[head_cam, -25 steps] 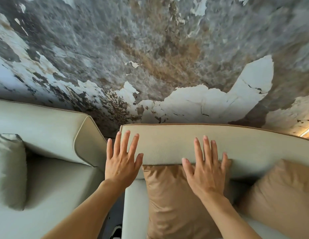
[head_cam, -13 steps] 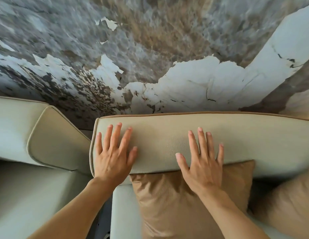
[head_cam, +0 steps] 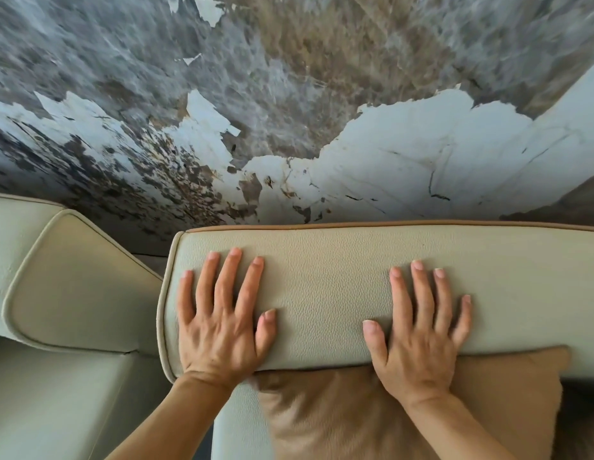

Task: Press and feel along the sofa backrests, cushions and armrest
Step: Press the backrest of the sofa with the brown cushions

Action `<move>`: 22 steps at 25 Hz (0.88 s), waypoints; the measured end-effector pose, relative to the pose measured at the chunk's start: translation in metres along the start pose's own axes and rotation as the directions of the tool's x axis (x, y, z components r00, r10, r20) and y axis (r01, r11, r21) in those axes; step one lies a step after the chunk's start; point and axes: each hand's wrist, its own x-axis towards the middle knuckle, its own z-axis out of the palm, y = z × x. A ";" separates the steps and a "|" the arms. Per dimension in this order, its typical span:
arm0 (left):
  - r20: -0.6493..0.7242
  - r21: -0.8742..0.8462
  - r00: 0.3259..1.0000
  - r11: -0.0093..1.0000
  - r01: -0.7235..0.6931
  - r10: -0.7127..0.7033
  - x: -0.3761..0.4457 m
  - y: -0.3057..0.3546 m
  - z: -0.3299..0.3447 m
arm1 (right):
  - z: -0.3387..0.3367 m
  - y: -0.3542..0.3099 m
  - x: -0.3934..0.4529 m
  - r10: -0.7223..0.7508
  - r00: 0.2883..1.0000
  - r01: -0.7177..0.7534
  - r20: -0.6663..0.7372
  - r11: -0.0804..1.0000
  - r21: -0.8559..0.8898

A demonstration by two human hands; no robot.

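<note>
A cream leather sofa backrest (head_cam: 322, 287) with tan piping runs across the middle of the view. My left hand (head_cam: 221, 323) lies flat on its left end, fingers spread, palm down. My right hand (head_cam: 418, 330) lies flat further right on the same backrest, fingers apart, its heel over the top of a tan cushion (head_cam: 355, 416) that leans against the backrest. Neither hand holds anything.
A second cream sofa section with a rounded backrest end (head_cam: 76, 287) and its seat (head_cam: 50, 403) stands at the left, a narrow gap between the two. Behind the sofas rises a marbled grey, brown and white wall (head_cam: 289, 111). Another tan cushion (head_cam: 584, 423) shows at the right edge.
Both hands have slid further up onto the backrest top, and the view has closed in and shifted right, so the left sofa section shows less.
</note>
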 end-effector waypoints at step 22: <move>0.032 -0.057 0.997 0.996 -0.072 0.074 0.121 0.007 0.055 | 0.055 0.011 0.093 0.112 0.991 -0.117 -0.069 0.990 -0.073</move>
